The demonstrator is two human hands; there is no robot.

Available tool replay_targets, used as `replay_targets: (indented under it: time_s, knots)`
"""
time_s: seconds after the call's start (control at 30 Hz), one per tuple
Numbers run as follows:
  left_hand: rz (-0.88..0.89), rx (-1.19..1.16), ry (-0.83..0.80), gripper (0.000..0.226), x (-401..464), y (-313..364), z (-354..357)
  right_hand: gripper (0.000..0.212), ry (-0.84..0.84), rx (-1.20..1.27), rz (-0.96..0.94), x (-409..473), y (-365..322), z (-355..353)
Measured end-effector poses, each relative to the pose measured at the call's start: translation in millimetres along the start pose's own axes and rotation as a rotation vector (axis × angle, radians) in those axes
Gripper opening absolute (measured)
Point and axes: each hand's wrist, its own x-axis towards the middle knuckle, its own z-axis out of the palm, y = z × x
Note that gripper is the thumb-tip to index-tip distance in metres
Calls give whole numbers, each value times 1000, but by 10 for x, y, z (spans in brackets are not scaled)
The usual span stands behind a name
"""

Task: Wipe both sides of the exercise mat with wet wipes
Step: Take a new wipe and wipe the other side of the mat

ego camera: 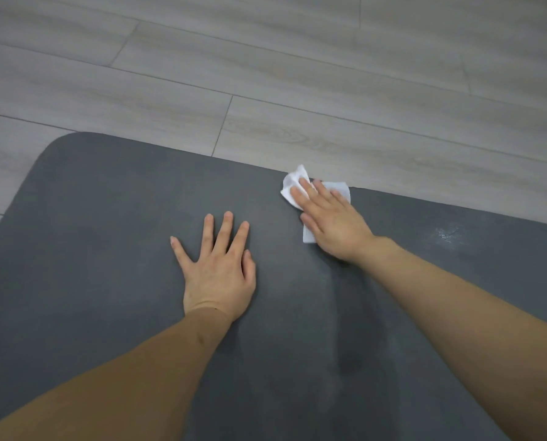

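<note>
A dark grey exercise mat lies flat on the floor and fills the lower part of the view, its rounded corner at the upper left. My right hand presses a crumpled white wet wipe flat onto the mat beside its far edge, fingers straight. My left hand rests palm down on the mat, fingers spread, a little to the left of the wipe. A darker damp streak runs down the mat below my right hand.
Grey wood-look floor planks stretch beyond the mat's far edge and to its left. A pale scuffed patch marks the mat to the right of my right hand.
</note>
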Motion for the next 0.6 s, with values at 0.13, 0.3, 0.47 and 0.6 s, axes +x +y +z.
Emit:
replay_targets:
  time_s: [0.13,0.3,0.47,0.6]
  knots:
    - [4,-1,-2,58,45,-34,-17,57,52,19,68,273,-87,-26]
    - [-11,-4,-8,57,-7,-35,-13,60,-31,-12,-204,-1266,-529,410]
    - [-8,-13,-9,57,0,18,-37,59,-86,-126,-420,-1350,-262,415]
    - [-4,-25,-4,57,14,3,-30,57,10,-69,-94,-83,98,14]
